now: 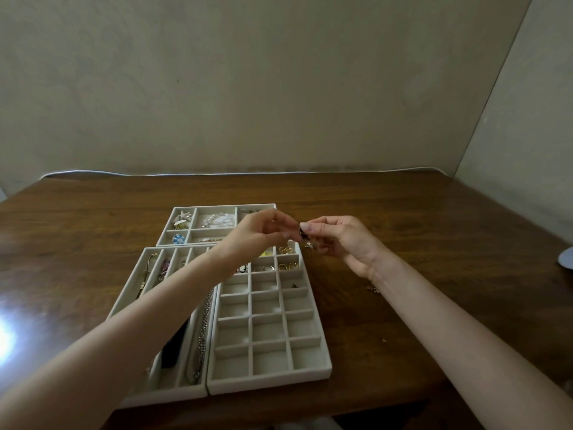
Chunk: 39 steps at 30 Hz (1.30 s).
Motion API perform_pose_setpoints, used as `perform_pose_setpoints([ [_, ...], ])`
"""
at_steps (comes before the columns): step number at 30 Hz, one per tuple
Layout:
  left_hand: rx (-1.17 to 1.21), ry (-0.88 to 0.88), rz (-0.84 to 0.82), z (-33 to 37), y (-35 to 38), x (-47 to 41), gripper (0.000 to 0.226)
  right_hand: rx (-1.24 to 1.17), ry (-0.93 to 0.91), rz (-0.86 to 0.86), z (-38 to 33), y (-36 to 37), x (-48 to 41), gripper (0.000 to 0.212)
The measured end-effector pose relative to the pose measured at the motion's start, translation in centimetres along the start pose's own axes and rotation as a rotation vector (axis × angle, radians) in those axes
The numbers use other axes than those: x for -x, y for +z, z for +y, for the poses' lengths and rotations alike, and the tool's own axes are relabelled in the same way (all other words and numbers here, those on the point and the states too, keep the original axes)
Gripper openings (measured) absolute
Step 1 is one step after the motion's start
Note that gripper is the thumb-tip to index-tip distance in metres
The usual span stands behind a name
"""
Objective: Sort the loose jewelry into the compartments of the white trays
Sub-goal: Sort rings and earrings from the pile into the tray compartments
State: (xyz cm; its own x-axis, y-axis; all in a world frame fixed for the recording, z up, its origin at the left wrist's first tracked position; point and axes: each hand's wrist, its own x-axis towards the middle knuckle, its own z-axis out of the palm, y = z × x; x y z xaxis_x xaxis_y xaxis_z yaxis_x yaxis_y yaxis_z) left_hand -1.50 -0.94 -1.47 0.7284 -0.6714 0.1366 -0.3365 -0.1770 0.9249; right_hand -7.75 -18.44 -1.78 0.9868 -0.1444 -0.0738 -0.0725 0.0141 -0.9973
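Observation:
Both hands meet above the far right corner of the grid tray point(310, 375). My right hand point(338, 243) pinches a small dark earring point(303, 233) with a gold dangle. My left hand point(263, 232) has its fingertips at the same piece; whether they grip it I cannot tell. Three white trays lie on the wooden table: the grid tray with many small squares, a long-slot tray point(130, 293) holding chains and bracelets, and a far tray point(173, 209) with brooches, pearls and a blue flower piece.
A small loose jewelry piece point(373, 289) lies on the table right of the grid tray, under my right forearm. A tiny crumb-like bit point(384, 339) sits nearer the front. A white object point(566, 257) pokes in at the right edge. Walls close the back and right.

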Motion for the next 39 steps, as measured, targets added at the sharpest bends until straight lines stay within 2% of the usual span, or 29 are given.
perform_pose_setpoints([
  [4, 0.033, -0.021, 0.014, 0.1, 0.3, -0.2, 0.02, -0.039, 0.075, 0.007, -0.1, 0.1, 0.0, 0.03],
  [7, -0.037, 0.001, 0.06, 0.1, 0.6, -0.2, 0.02, -0.009, 0.089, 0.015, 0.1, 0.1, 0.1, 0.024],
  [10, -0.086, 0.042, 0.095, 0.1, 0.8, -0.2, 0.022, 0.084, 0.065, 0.033, 0.3, 0.3, 0.2, 0.046],
  [11, -0.098, 0.057, 0.098, 0.2, 0.8, -0.1, 0.02, 0.101, 0.055, 0.032, 0.2, 0.3, 0.3, 0.045],
  [13, -0.132, 0.084, 0.106, 0.4, 0.9, 0.0, 0.014, 0.097, 0.032, 0.013, 0.3, 0.4, 0.5, 0.022],
  [15, -0.146, 0.101, 0.128, 0.7, 1.0, 0.0, 0.013, 0.061, 0.005, -0.005, 0.4, 0.3, 0.6, 0.012],
  [19, -0.059, 0.08, 0.182, 0.7, 0.5, -0.2, 0.014, -0.009, -0.091, -0.001, 0.6, 0.4, 1.0, 0.025],
  [21, -0.049, 0.065, 0.183, 0.7, 0.3, -0.1, 0.011, 0.032, -0.181, 0.013, 0.6, 0.6, 1.2, 0.029],
  [25, -0.05, 0.047, 0.176, 0.6, 0.4, 0.0, 0.009, 0.142, -0.327, 0.063, 0.6, 1.0, 1.1, 0.011],
  [29, -0.049, 0.047, 0.202, 0.5, 0.3, 0.0, 0.009, 0.207, -0.345, 0.095, 0.7, 1.4, 1.2, 0.005],
  [34, -0.082, 0.064, 0.23, 0.3, 0.1, -0.1, 0.009, 0.148, -0.277, 0.099, 0.8, 1.6, 1.0, 0.008],
  [37, -0.207, 0.107, 0.249, 0.3, 0.3, -0.2, 0.011, 0.188, -0.305, 0.142, 0.8, 1.7, 1.0, 0.013],
  [39, -0.32, 0.133, 0.261, 0.5, 0.5, -0.3, 0.01, 0.313, -0.394, 0.182, 1.0, 1.8, 1.0, 0.015],
])
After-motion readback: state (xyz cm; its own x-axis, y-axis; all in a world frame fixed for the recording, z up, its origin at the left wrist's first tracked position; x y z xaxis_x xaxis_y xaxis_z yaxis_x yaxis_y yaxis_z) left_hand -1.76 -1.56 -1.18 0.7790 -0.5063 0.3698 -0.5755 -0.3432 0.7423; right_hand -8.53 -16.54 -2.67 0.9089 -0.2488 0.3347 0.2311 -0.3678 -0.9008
